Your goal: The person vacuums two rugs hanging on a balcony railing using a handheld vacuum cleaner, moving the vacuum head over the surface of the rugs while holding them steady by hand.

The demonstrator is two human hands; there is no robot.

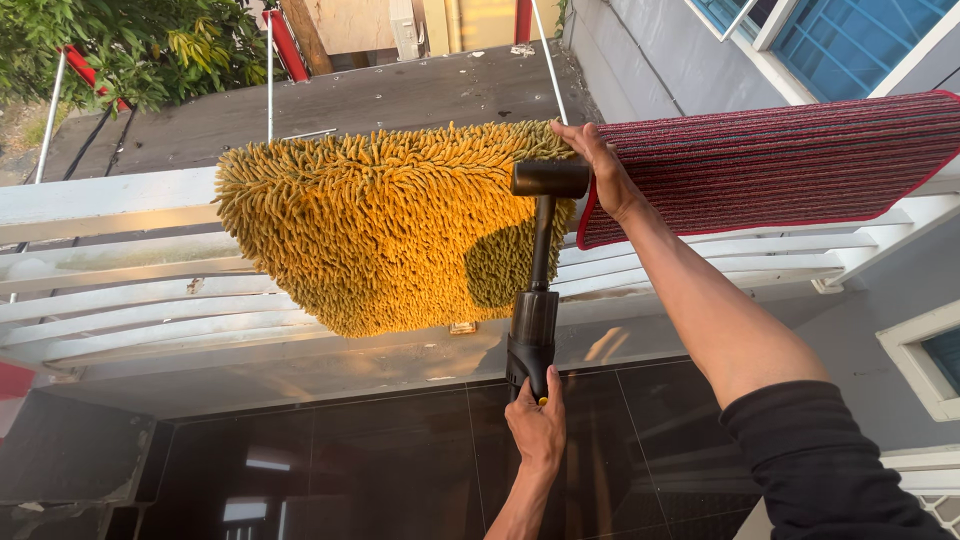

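A shaggy mustard-yellow mat (385,225) hangs over a white railing (110,195). My right hand (597,160) grips the mat's top right corner, the arm reaching up in a black sleeve. My left hand (537,425) holds the base of a black handheld vacuum (537,300), which points up; its T-shaped nozzle (550,178) rests against the mat's right edge, just beside my right hand.
A red striped mat (780,165) is draped over the railing to the right, touching the yellow one. Below are dark glossy floor tiles (380,470). A grey roof, poles and green foliage (130,45) lie beyond; a blue window (850,40) is at upper right.
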